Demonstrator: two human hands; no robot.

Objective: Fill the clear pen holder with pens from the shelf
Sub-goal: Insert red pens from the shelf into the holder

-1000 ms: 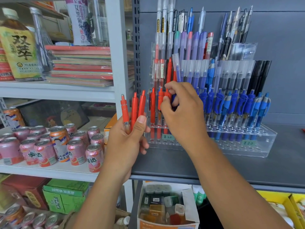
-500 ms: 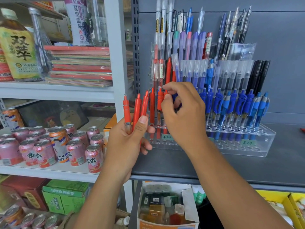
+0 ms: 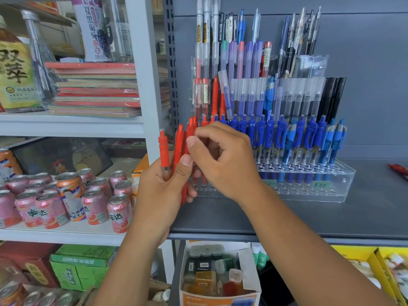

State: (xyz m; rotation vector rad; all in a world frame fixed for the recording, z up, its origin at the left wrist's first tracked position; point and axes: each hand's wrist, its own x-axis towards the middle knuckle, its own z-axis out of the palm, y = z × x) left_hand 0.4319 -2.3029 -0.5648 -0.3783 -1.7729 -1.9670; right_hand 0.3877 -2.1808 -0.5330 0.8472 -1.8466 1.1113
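- the pink cans (image 3: 95, 204) stand well to the left of the clear pen holder (image 3: 335, 186), on another shelf.
- the left hand (image 3: 161, 195) is just in front of the left end of the holder. its fingers are curled round a small bunch of red pens (image 3: 164, 149) and hold them. the pens stand up, with their click tops above the thumb.
- the right hand (image 3: 227, 166) is also in front of the left part of the holder and touches the left hand. its fingers are curled in. the thumb and first finger pinch the top part of one red pen in the bunch.
- i think a red pen is light and stiff. its plastic is smooth, so it could slip. the bunch could fall apart if the left hand lets loose.
- a good place to take hold is high on the pen, just under the click top. then the tip stays free to go down into a hole.
- the red pens are between the two hands and not yet in the holes. i cannot tell how many holes are free behind the hands.
- blue pens (image 3: 287, 140) fill the middle and right of the holder's front rows.
- a stray red pen (image 3: 399, 168) lies on the grey shelf (image 3: 265, 217), well to the right of the holder.
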